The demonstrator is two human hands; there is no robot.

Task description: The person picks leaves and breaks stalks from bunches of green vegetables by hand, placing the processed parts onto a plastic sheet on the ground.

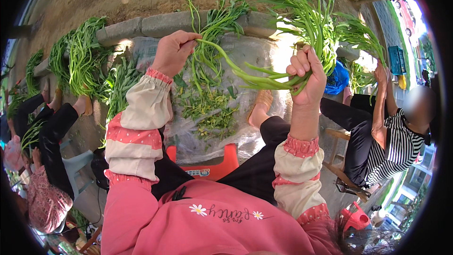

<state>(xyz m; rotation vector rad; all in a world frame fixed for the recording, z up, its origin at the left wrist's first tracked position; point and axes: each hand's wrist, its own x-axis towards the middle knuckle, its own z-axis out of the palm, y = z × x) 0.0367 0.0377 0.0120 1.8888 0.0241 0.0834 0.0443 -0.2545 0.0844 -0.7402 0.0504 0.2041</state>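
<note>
My right hand (306, 74) is closed around a bunch of long-stemmed leafy greens, apparently water spinach (315, 28). Its leaves stick up above the fist, and the cut stem ends point left. Between the thumb and fingers of my left hand (177, 51) is the tip of one pale green stem (223, 55), which bends across to the bunch. Below and between my hands, loose leaves and trimmings (212, 113) lie on a clear plastic sheet (244, 141). Behind the stem, more greens (226, 17) droop over a stone kerb onto the sheet.
The stone kerb (170, 24) borders bare soil. Heaps of greens (86, 53) hang over it at left. A blue plastic bag (336, 78) is beyond my right hand. One person (396, 148) sits at right holding greens; others (49, 194) sit at left. A red stool (212, 170) shows beneath me.
</note>
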